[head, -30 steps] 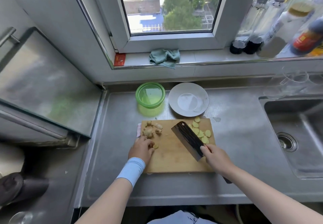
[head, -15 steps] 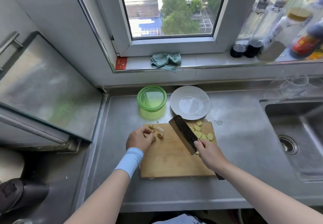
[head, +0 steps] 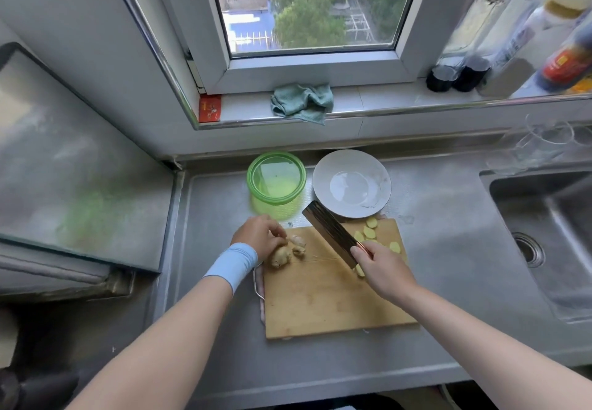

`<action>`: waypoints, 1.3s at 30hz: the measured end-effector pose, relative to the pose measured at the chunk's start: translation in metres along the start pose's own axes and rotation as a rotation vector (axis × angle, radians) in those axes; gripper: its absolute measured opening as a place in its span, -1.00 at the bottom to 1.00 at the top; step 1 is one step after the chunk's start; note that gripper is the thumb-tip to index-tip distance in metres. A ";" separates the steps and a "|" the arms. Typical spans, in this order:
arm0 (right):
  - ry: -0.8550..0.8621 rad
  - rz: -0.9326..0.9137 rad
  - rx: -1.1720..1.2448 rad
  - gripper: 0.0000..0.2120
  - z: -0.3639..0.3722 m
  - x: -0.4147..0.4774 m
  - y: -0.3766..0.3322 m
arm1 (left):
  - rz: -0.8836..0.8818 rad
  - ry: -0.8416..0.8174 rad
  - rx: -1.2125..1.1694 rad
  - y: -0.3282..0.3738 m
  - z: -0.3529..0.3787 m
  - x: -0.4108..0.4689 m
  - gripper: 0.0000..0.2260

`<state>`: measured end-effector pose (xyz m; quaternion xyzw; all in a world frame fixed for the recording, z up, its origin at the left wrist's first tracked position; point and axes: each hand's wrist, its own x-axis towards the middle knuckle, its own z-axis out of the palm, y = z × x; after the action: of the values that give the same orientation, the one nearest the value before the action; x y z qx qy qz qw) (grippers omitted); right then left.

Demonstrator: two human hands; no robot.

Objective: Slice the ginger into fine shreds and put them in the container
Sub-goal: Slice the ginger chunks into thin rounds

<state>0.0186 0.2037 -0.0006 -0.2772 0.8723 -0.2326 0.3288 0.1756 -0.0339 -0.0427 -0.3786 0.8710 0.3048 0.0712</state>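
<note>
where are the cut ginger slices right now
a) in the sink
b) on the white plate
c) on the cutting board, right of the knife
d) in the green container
c: the pale slices lie on the cutting board, just right of the knife that the right hand holds.

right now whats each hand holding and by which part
The right hand grips the cleaver by its handle, just behind the blade. The left hand holds the ginger knob from above with curled fingers, at its left end, on the cutting board.
</note>
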 end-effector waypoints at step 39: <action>-0.039 -0.046 0.065 -0.68 -0.001 -0.026 0.031 | 0.077 0.129 -0.074 0.041 0.079 -0.089 -0.60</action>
<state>0.0241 0.2430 -0.0071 -0.2907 0.8513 -0.2628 0.3489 0.2010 0.0884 -0.0556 -0.3659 0.8759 0.3142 -0.0110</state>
